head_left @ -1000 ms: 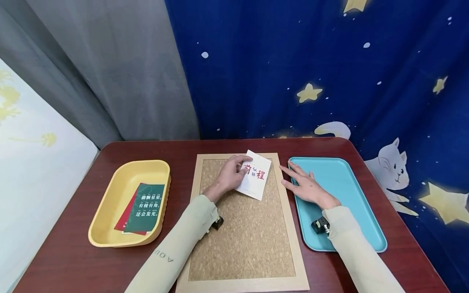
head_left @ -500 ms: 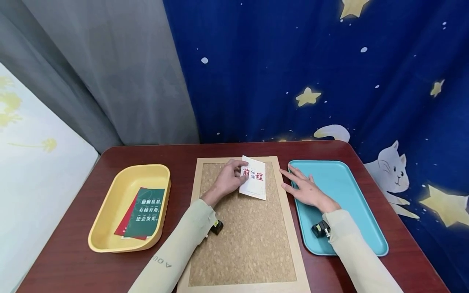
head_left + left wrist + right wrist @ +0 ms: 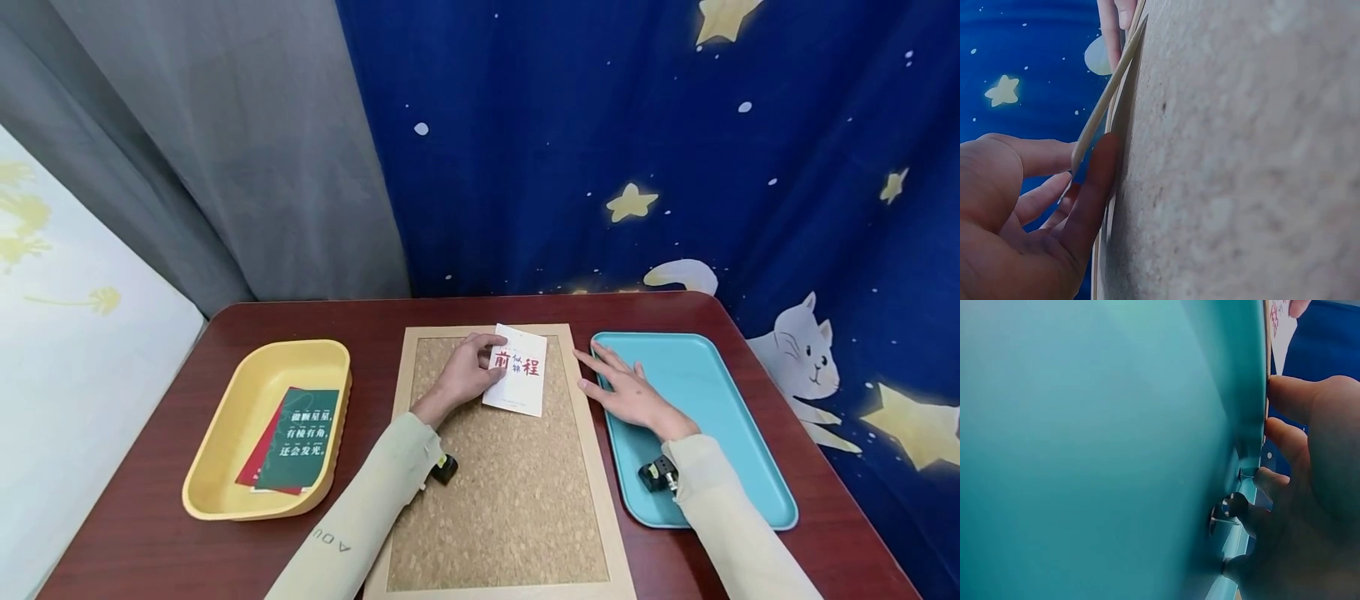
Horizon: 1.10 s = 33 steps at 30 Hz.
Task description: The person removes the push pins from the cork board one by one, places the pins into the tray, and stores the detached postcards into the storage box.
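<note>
In the head view my left hand (image 3: 465, 371) pinches the left edge of a white card (image 3: 519, 383) with red and blue characters. The card is over the upper part of a wood-framed cork board (image 3: 498, 492). From the left wrist, the card (image 3: 1094, 122) appears tilted, its held side raised off the cork and its far side close to the surface. My right hand (image 3: 633, 396) lies with fingers spread across the blue tray's left rim, fingertips at the board's frame. Beside those fingers, several metal thumbtacks (image 3: 1235, 505) show inside the tray in the right wrist view.
A yellow basket (image 3: 213, 467) on the left holds a green card (image 3: 300, 440) over a red one (image 3: 258, 454), with a white edge below. At right is the blue tray (image 3: 720, 417). All stand on a dark red table (image 3: 360, 312) before curtains.
The white card has turned from slanted to nearly straight with the board and moved slightly left. My left hand keeps its pinch; the right hand stays where it was.
</note>
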Available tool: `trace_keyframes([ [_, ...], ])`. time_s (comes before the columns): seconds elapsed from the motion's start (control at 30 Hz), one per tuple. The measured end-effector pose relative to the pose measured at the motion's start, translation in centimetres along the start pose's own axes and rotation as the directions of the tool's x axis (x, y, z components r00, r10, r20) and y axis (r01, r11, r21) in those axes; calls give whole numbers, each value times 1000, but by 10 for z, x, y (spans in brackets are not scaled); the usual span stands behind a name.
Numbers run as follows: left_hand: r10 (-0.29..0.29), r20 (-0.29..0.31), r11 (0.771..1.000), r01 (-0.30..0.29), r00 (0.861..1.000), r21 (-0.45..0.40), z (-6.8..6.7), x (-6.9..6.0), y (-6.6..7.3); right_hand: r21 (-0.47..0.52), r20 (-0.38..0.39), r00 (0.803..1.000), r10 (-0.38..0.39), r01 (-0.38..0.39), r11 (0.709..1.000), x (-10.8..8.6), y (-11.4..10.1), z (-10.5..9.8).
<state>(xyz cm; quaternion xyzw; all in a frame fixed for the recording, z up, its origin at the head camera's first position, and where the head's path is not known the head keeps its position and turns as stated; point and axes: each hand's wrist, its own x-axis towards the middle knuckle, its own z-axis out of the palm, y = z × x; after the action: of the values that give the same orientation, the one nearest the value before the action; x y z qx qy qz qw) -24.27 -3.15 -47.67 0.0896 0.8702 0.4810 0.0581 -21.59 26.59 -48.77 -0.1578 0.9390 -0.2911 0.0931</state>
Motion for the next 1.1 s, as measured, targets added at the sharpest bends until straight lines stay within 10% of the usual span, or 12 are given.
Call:
trace_keyframes([
  [1.1, -44, -47, 999, 45, 998, 9, -2, -6, -2, 34, 1, 1000, 1, -1, 999, 1, 5, 2],
])
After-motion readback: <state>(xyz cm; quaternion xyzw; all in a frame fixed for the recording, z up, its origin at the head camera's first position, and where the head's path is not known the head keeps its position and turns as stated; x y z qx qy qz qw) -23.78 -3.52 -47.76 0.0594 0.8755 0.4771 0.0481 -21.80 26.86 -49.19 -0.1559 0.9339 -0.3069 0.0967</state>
